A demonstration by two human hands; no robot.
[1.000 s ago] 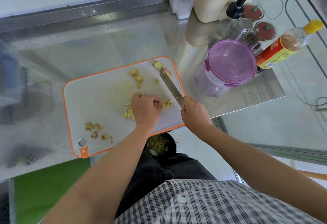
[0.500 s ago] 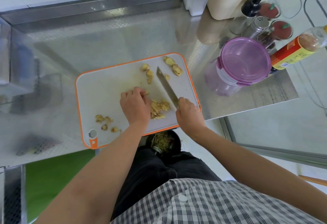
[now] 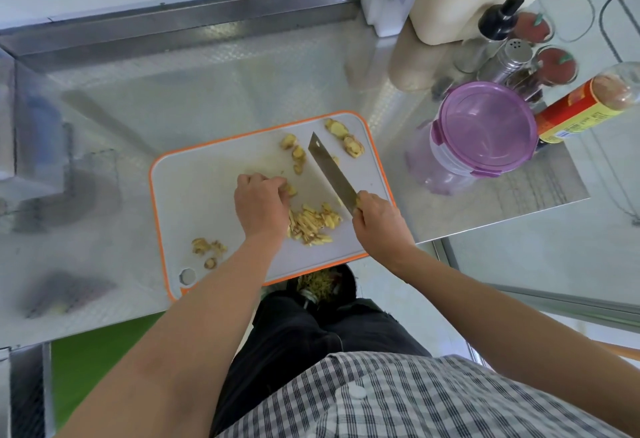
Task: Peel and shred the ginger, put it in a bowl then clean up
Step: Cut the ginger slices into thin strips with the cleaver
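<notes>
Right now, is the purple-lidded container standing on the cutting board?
No, the purple-lidded container stands on the steel counter, to the right of the cutting board.

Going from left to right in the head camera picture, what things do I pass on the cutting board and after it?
ginger scraps → left hand → shredded ginger → right hand → purple-lidded container → red-labelled bottle
</notes>
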